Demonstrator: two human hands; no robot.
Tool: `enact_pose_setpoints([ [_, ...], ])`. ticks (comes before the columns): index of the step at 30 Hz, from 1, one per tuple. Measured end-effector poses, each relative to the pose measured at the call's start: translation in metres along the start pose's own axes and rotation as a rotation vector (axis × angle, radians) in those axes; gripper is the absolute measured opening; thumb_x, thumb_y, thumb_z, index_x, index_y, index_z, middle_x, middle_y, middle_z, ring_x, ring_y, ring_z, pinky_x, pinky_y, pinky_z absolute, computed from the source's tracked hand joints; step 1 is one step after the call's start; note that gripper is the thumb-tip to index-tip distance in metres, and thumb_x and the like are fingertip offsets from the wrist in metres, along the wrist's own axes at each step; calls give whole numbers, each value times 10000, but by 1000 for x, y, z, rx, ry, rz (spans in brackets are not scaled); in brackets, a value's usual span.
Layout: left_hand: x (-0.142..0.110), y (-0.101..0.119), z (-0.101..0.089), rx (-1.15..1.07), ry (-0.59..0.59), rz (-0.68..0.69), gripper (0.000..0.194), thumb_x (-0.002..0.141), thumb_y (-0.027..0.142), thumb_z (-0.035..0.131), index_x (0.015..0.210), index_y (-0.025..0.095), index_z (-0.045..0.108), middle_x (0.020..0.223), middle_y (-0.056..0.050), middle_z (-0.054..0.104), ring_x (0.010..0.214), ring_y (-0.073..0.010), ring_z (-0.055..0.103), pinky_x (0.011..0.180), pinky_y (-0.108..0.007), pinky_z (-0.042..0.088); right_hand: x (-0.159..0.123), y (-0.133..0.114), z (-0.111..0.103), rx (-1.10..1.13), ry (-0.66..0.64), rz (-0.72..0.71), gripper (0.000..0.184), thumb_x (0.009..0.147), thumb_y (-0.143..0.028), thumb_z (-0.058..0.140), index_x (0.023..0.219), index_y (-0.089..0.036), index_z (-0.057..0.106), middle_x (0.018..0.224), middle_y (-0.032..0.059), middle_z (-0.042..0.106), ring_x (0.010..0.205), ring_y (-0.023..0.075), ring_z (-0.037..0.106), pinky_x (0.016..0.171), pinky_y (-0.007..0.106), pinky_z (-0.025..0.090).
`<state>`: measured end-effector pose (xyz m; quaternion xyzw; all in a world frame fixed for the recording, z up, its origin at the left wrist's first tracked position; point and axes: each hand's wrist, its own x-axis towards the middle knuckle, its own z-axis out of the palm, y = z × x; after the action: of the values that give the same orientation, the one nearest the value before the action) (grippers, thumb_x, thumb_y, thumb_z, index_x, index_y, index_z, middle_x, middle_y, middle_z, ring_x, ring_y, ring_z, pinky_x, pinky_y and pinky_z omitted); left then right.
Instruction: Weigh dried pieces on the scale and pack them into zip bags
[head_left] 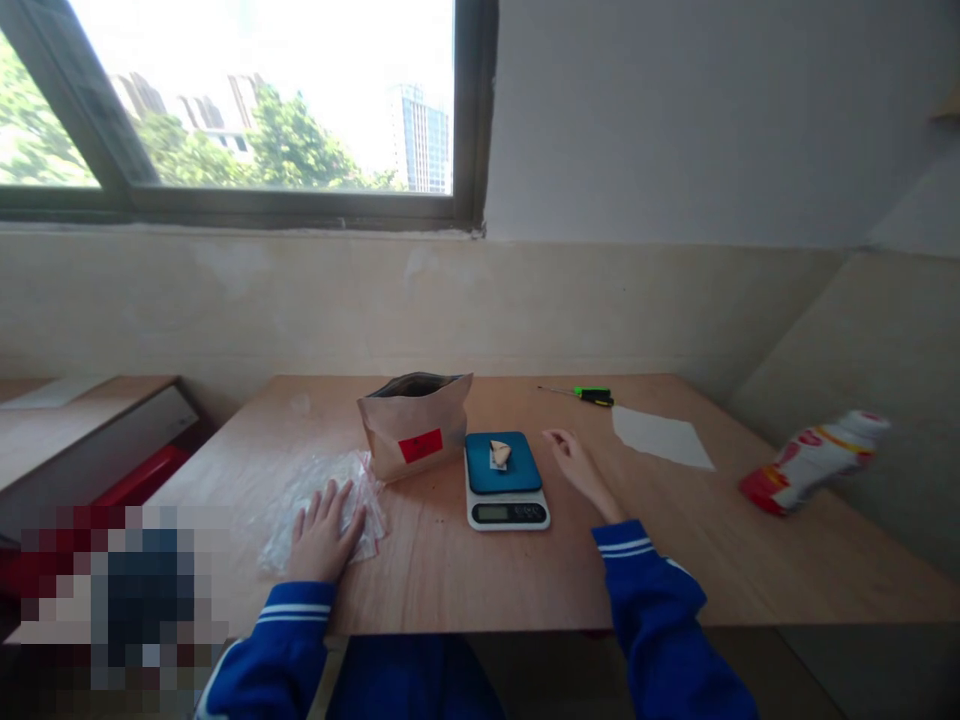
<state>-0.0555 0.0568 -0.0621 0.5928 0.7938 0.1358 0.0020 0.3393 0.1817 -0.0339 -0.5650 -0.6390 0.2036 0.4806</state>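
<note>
Left hand (324,532) flat on crinkled clear plastic bag (281,525)

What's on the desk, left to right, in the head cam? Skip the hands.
clear plastic zip bag → brown paper pouch with red label → digital kitchen scale → green-handled screwdriver → sheet of white paper → red-and-white plastic bottle

Nothing legible, even on the scale's display (493,513).

Indoor workroom w/ plywood desk (465,570), digital scale (506,512), window (262,100) onto high-rises.
</note>
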Motion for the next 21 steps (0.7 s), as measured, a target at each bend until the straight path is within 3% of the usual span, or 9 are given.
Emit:
enact_pose_setpoints([
  [5, 1, -4, 3, -11, -13, 6, 546, 920, 427, 353, 1427, 230, 399, 1516, -83, 368, 1388, -287, 324, 1114, -477, 246, -51, 30, -33, -22, 49, 80, 392, 786, -521, 484, 831, -178, 669, 838, 103, 692, 775, 242, 619, 741, 403, 500],
  [9, 2, -6, 4, -17, -20, 7, 555, 921, 434, 342, 1432, 223, 390, 1527, -84, 345, 1398, -294, 303, 1119, -479, 233, -84, 36, -40, -15, 62, 96, 317, 815, -420, 483, 877, -178, 679, 900, 118, 701, 777, 248, 622, 707, 393, 506],
  [13, 1, -5, 6, -13, -5, 0, 557, 921, 440, 331, 1430, 222, 391, 1523, -86, 355, 1396, -294, 307, 1117, -475, 234, -88, 36, -37, -4, 69, 98, 286, 827, -391, 481, 881, -186, 673, 874, 112, 700, 779, 255, 625, 690, 392, 512],
  [21, 2, -6, 4, -16, -17, 0, 565, 921, 453, 319, 1433, 226, 389, 1526, -78, 349, 1395, -295, 308, 1123, -477, 233, -88, 36, -34, -119, 46, -16, 242, 848, -322, 461, 885, -187, 658, 888, 108, 639, 866, 257, 612, 803, 431, 502],
])
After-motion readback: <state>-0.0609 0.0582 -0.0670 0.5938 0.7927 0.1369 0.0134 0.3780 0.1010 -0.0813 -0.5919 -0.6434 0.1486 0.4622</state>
